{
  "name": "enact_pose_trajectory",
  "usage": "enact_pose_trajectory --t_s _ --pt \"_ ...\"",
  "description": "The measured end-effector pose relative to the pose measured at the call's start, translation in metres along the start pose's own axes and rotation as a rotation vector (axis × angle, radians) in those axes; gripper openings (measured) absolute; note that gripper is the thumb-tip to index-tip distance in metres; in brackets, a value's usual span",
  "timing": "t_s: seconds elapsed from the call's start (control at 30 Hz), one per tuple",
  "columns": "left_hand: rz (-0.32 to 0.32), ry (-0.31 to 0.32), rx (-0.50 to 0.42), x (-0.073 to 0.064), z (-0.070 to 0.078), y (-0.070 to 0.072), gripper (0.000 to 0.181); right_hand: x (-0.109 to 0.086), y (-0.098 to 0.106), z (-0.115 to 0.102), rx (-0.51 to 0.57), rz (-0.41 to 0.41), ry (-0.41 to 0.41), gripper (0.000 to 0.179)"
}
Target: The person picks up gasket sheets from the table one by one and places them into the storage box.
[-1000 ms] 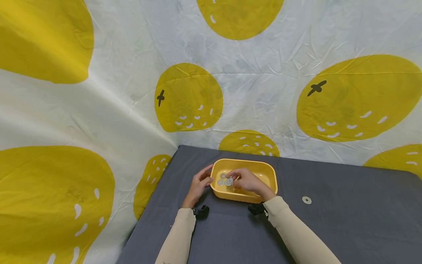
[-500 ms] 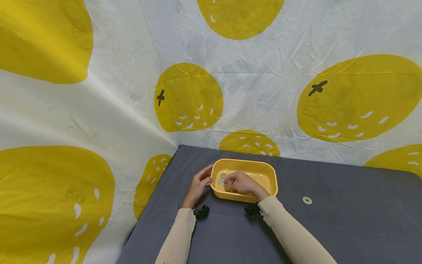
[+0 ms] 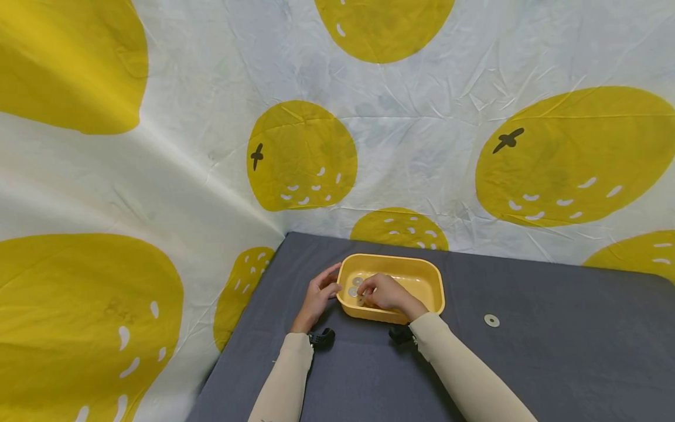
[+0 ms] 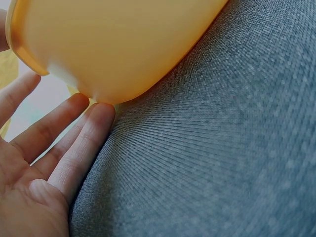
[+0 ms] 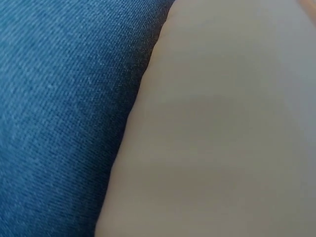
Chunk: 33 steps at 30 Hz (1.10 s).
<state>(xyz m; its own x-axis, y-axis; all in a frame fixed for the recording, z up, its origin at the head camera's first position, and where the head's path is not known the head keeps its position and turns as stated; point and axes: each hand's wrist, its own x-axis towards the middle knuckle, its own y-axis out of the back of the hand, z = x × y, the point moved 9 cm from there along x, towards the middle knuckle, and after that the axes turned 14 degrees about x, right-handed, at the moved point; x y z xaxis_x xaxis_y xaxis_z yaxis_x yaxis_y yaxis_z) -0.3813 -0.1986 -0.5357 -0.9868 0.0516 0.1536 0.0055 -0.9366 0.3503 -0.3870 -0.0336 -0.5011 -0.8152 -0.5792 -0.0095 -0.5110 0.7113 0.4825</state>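
Note:
In the head view a yellow plastic tub [image 3: 422, 269] stands on the dark cloth. Flat metal washers [image 3: 357, 281] lie in its left end. My left hand [image 3: 316, 298] rests against the tub's left end, thumb near the rim. The left wrist view shows that hand's nearly straight fingers [image 4: 81, 148] touching the outer wall of the tub [image 4: 118, 44]. My right hand [image 3: 389, 293] reaches into the tub over its near rim, fingers curled, seeming to pinch a washer [image 3: 361, 300] low near the floor. Its fingertips are partly hidden. A blurred beige surface [image 5: 212, 123] fills much of the right wrist view.
One more washer [image 3: 491, 320] lies on the grey table cloth [image 3: 554, 340] to the right of the tub. A white curtain with yellow fruit prints [image 3: 416, 158] hangs behind the table and along its left side.
My right hand has moved slightly left and lower inside the tub, taking the washer at its fingertips down towards the near wall. The left hand and tub stay put.

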Motion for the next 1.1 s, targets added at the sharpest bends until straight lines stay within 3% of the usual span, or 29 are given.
enact_pose_trajectory --t_s 0.27,0.43,0.57,0.87,1.1 --pt "0.002 -0.010 -0.009 0.000 0.000 -0.001 0.056 -0.007 0.005 -0.004 0.007 -0.012 -0.002 0.017" --pt "-0.002 -0.010 -0.012 0.000 0.001 -0.002 0.058 -0.016 0.020 -0.004 0.025 0.029 -0.016 0.020" --pt "-0.008 -0.016 -0.013 0.000 0.002 -0.003 0.058 -0.027 0.036 -0.008 0.080 0.064 0.034 0.021" --pt "0.003 -0.016 0.005 0.000 0.000 -0.003 0.057 -0.077 0.098 -0.013 0.151 0.257 0.152 0.020" --pt "0.003 -0.031 -0.006 0.000 0.001 -0.002 0.058 -0.131 0.148 0.013 0.122 0.395 0.128 0.024"
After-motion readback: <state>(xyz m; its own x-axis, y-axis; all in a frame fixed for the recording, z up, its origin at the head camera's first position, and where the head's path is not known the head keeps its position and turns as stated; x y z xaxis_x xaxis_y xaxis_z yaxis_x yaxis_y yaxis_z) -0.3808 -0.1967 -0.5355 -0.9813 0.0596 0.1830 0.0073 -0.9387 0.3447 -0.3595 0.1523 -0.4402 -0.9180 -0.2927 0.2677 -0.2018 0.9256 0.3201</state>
